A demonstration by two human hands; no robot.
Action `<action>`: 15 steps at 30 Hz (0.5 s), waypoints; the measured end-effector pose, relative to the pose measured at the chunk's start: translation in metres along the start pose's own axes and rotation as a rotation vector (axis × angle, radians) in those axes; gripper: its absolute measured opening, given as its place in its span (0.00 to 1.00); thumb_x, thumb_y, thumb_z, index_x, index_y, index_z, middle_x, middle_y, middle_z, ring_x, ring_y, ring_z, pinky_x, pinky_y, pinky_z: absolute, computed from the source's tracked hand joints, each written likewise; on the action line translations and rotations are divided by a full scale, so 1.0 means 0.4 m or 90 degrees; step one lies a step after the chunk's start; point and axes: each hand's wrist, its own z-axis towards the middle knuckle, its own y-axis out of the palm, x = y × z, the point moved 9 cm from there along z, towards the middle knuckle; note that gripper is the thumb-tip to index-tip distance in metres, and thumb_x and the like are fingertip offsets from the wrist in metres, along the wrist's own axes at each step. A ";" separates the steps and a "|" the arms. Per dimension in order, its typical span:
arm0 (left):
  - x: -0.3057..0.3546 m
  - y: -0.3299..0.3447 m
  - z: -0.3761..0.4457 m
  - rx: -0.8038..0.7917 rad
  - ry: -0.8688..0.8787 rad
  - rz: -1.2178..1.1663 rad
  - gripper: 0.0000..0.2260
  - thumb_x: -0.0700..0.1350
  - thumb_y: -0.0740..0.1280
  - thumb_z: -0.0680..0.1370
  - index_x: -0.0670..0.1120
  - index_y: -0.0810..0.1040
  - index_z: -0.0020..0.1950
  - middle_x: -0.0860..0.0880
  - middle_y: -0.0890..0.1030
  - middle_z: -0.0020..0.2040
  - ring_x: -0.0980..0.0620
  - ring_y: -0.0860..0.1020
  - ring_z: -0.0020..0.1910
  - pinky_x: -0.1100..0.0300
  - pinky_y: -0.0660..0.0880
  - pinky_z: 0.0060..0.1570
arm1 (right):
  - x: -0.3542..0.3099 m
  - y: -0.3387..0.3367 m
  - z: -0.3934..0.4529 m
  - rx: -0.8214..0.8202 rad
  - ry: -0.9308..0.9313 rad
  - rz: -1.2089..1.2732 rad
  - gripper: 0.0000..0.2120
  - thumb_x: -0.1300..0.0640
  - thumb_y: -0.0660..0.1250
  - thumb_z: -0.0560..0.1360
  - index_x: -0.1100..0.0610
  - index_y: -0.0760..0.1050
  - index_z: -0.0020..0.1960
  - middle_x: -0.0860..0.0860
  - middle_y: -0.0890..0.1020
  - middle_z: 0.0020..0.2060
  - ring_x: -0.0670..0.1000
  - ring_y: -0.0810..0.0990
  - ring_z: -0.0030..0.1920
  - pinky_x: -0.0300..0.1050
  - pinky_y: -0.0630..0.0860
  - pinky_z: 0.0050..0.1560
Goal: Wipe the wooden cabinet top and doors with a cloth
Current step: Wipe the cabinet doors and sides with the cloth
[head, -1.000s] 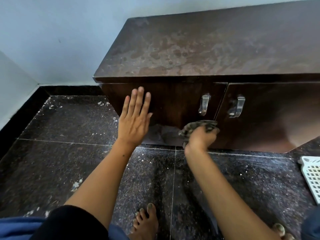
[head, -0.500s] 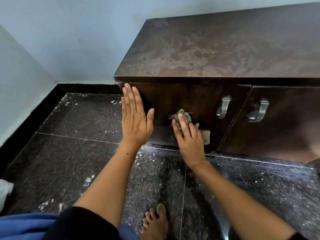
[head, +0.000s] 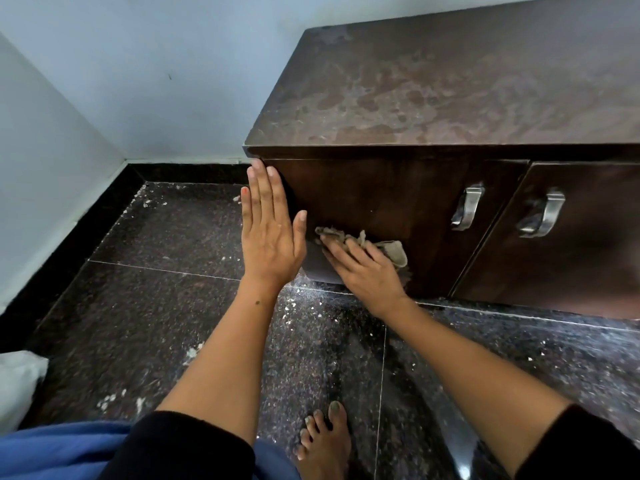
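Currently wiping the left door (head: 381, 202), low down near its outer edge. Right hand (head: 363, 271) presses the cloth (head: 391, 249) flat against the door, fingers spread over it rather than clenched. Left hand (head: 268, 233) is released, palm flat, bracing on the cabinet's left corner. Cabinet top (head: 450, 84) looks blotchy and streaked: judged not yet clean, or only smeared. Right door (head: 588, 265) shows no contact; judged pending. Floor (head: 173, 306) carries pale debris.
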 end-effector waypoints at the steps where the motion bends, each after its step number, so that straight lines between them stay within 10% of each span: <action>1: -0.003 -0.004 -0.002 0.000 0.002 -0.004 0.29 0.51 0.46 0.81 0.34 0.47 0.75 0.34 0.49 0.76 0.41 0.47 0.76 0.46 0.46 0.75 | -0.011 0.017 -0.012 -0.036 -0.034 -0.008 0.19 0.53 0.63 0.73 0.48 0.77 0.63 0.44 0.73 0.67 0.46 0.77 0.60 0.43 0.73 0.58; 9: -0.009 -0.020 -0.005 0.006 0.022 -0.101 0.28 0.50 0.45 0.81 0.36 0.49 0.76 0.37 0.49 0.77 0.44 0.46 0.77 0.49 0.44 0.75 | 0.026 -0.078 0.056 0.148 0.043 -0.054 0.17 0.56 0.57 0.79 0.51 0.74 0.66 0.45 0.74 0.67 0.48 0.78 0.59 0.47 0.66 0.59; 15: -0.021 -0.026 -0.009 0.002 0.043 -0.078 0.27 0.49 0.45 0.81 0.36 0.51 0.76 0.37 0.49 0.77 0.44 0.47 0.77 0.47 0.47 0.75 | -0.082 0.002 0.089 0.000 -0.128 -0.091 0.21 0.49 0.60 0.75 0.50 0.73 0.67 0.43 0.73 0.67 0.46 0.73 0.66 0.44 0.70 0.66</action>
